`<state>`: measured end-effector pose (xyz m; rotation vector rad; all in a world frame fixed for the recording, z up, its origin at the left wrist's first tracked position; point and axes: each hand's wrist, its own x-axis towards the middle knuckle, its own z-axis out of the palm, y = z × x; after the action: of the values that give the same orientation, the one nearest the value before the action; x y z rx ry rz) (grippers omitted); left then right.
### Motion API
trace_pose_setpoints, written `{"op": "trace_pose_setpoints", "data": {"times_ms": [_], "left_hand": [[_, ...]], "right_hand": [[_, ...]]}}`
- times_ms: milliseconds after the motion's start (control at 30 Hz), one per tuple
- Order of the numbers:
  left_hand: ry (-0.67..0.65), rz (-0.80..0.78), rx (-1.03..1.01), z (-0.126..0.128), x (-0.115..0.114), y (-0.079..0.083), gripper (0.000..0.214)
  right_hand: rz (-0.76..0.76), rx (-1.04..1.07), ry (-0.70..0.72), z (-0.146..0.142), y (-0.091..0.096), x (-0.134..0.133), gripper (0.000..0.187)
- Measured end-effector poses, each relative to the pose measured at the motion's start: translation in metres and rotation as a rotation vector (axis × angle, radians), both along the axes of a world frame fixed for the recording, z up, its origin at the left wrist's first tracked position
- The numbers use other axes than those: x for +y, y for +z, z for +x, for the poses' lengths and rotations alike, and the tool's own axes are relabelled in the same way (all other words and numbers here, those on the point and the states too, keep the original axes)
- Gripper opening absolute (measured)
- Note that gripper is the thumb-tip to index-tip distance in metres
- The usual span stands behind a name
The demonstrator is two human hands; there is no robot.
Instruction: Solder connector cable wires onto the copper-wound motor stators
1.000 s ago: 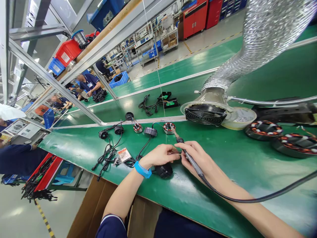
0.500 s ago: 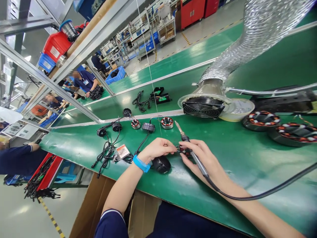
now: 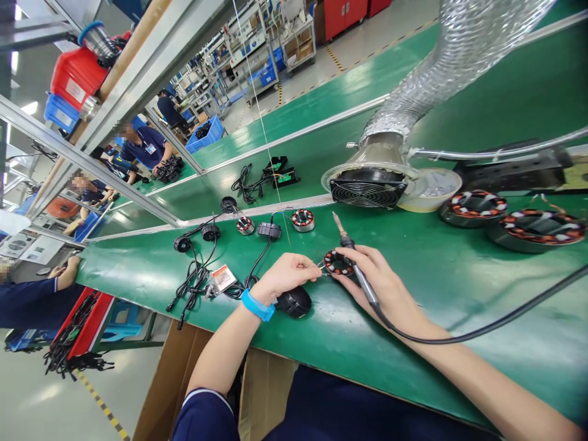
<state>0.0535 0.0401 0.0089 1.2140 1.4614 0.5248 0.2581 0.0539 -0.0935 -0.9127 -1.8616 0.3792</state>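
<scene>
My right hand [image 3: 374, 275] grips a soldering iron [image 3: 362, 278] whose tip points up and away. Its thumb and fingers also hold the rim of a small motor stator [image 3: 334, 262], a ring with orange copper windings and white parts. At the stator's left side, my left hand [image 3: 296, 274] pinches its thin wire leads [image 3: 323, 267] between thumb and fingertips. Below the left wrist, which wears a blue band, a round black housing [image 3: 295, 302] lies on the green bench [image 3: 413, 300].
Small stators [image 3: 302, 220], black caps [image 3: 269, 230] and coiled black cables [image 3: 195, 285] lie behind and left. A fume fan [image 3: 367, 190] with a silver duct stands behind my right hand. Large stators [image 3: 535, 229] sit at the right. Co-workers [image 3: 142, 147] sit farther off.
The stator has turned so that its ring face shows more fully. Both hands stay at it, the left still pinching the leads. The whole view has shifted slightly.
</scene>
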Motion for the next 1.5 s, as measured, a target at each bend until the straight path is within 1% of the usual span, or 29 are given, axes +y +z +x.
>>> {"op": "trace_pose_setpoints", "data": {"times_ms": [100,233,367,433,467,633,867,1100,1300,1400,1500], "left_hand": [[0.016,-0.018,0.017,0.003,-0.001,0.004,0.036],[0.051,-0.022,0.054,0.007,-0.002,0.007,0.021],[0.063,-0.012,0.049,0.009,-0.003,0.004,0.018],[0.067,-0.011,0.041,0.009,-0.003,0.002,0.019],[0.067,-0.010,0.042,0.009,-0.003,0.001,0.019],[0.051,0.003,0.061,0.008,-0.004,0.000,0.020],[0.032,0.011,0.083,0.007,-0.003,-0.003,0.025],[0.017,0.026,0.094,0.008,-0.003,-0.004,0.022],[0.034,0.023,0.086,0.009,-0.004,-0.001,0.023],[0.031,0.020,0.080,0.009,-0.004,0.000,0.022],[0.024,0.015,0.089,0.009,-0.004,0.001,0.022]], "right_hand": [[0.034,0.001,-0.008,0.003,-0.001,-0.002,0.044],[0.094,0.039,-0.068,0.011,0.005,-0.012,0.041],[0.158,0.174,-0.065,0.018,0.016,-0.029,0.022],[0.153,0.222,-0.069,0.022,0.022,-0.037,0.014],[0.146,0.243,-0.072,0.023,0.024,-0.041,0.013],[0.136,0.351,-0.015,0.026,0.029,-0.049,0.019],[0.088,0.362,0.018,0.025,0.020,-0.049,0.020],[0.152,0.315,0.000,0.022,0.025,-0.047,0.018],[0.128,0.335,-0.029,0.024,0.023,-0.048,0.018],[0.145,0.321,-0.077,0.025,0.023,-0.048,0.018],[0.157,0.309,-0.095,0.025,0.025,-0.048,0.019]]}}
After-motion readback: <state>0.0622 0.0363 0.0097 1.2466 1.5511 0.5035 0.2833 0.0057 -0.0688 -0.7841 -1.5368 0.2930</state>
